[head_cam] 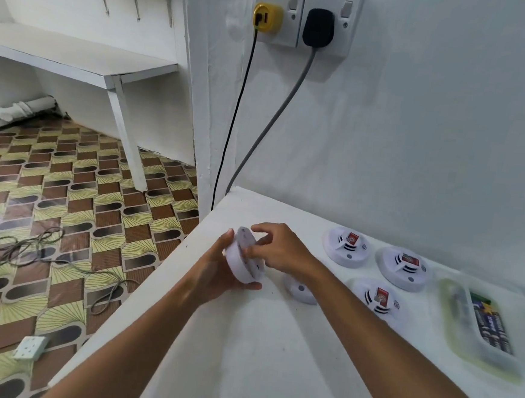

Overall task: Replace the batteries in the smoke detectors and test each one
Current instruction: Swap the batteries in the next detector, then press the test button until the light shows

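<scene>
A round white smoke detector (243, 261) is held on edge just above the white counter (242, 354), its back plate turned to the right. My left hand (217, 274) grips its rim from below and behind. My right hand (279, 250) has its fingertips on the back plate. Three more white detectors with red stickers lie on the counter: one (347, 246) at the back, one (403, 268) to its right, one (379, 299) nearer. A small white part (301, 291) lies partly hidden behind my right wrist. A clear tray (480, 326) at the right holds several batteries.
The counter's left edge (142, 277) drops to a patterned floor with loose cables (31, 243) and a white socket block (29, 347). On the wall above, a yellow plug (267, 17) and a black plug (318, 27) send cords down behind the counter. A white shelf (77, 58) stands at the left.
</scene>
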A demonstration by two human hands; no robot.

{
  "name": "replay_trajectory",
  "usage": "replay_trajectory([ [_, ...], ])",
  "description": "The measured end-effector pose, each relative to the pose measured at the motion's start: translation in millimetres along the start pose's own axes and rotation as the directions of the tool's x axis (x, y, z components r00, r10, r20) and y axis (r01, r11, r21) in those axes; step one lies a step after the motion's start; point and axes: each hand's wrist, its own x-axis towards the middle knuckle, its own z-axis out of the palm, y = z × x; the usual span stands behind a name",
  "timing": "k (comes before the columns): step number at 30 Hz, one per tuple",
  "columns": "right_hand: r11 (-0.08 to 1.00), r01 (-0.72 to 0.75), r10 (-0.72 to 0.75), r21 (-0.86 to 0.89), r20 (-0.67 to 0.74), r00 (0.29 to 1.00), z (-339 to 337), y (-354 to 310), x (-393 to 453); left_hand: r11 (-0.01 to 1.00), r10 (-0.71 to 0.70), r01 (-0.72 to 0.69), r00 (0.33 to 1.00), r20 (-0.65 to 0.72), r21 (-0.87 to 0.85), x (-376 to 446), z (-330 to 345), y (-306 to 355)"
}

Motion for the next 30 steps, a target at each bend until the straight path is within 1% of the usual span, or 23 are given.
replay_trajectory([
  [1,0.988,-0.030,0.027,0.153,0.025,0.999,0,5,-10,0.990,0.000,0.004,0.999,-0.033,0.141,-5,3,4],
  [2,0.942,-0.068,0.050,0.328,0.064,0.997,1,9,-20,0.957,0.031,-0.015,0.998,-0.053,0.289,-11,6,8],
  [3,0.859,-0.112,0.063,0.500,0.113,0.992,2,13,-31,0.910,0.068,-0.045,0.997,-0.041,0.411,-19,12,12],
  [4,0.748,-0.157,0.061,0.644,0.169,0.984,2,18,-43,0.867,0.092,-0.072,0.996,-0.017,0.493,-26,17,16],
  [5,0.639,-0.200,0.039,0.743,0.228,0.973,4,24,-54,0.835,0.105,-0.087,0.994,-0.002,0.543,-35,22,19],
  [6,0.548,-0.231,-0.008,0.804,0.281,0.960,5,30,-64,0.809,0.115,-0.098,0.993,0.007,0.580,-45,28,22],
  [7,0.473,-0.253,-0.065,0.844,0.320,0.945,9,36,-73,0.782,0.126,-0.105,0.992,0.009,0.615,-55,32,22],
  [8,0.420,-0.261,-0.125,0.869,0.341,0.932,13,41,-81,0.761,0.146,-0.120,0.989,0.011,0.638,-62,35,20],
  [10,0.349,-0.264,-0.189,0.899,0.343,0.920,22,55,-90,0.742,0.179,-0.146,0.984,0.016,0.655,-73,32,11],
  [11,0.316,-0.259,-0.197,0.913,0.330,0.923,25,60,-91,0.747,0.194,-0.157,0.981,0.014,0.646,-77,29,7],
  [13,0.204,-0.265,-0.219,0.943,0.308,0.926,30,70,-96,0.792,0.205,-0.161,0.979,-0.008,0.588,-82,22,-6],
  [15,0.088,-0.266,-0.244,0.960,0.279,0.929,36,79,-100,0.835,0.239,-0.174,0.969,-0.061,0.522,-83,12,-19],
  [16,0.052,-0.252,-0.251,0.966,0.257,0.933,40,81,-101,0.840,0.261,-0.185,0.962,-0.081,0.511,-83,8,-26],
  [20,-0.027,-0.159,-0.281,0.987,0.145,0.949,57,85,-104,0.823,0.308,-0.227,0.949,-0.072,0.520,-80,3,-55],
  [23,-0.071,-0.137,-0.217,0.988,0.119,0.969,67,86,-104,0.800,0.377,-0.305,0.925,-0.038,0.517,-78,1,-66],
  [24,-0.070,-0.140,-0.197,0.988,0.124,0.973,70,88,-104,0.800,0.393,-0.322,0.919,-0.037,0.506,-78,-2,-68],
  [25,-0.056,-0.139,-0.179,0.989,0.127,0.976,71,90,-104,0.804,0.404,-0.334,0.914,-0.039,0.492,-79,-3,-70],
  [27,0.007,-0.130,-0.153,0.991,0.130,0.980,73,92,-104,0.809,0.417,-0.345,0.907,-0.052,0.476,-80,-8,-71],
  [30,0.114,-0.059,-0.109,0.992,0.072,0.991,77,95,-105,0.807,0.426,-0.347,0.902,-0.065,0.478,-79,-9,-72],
])
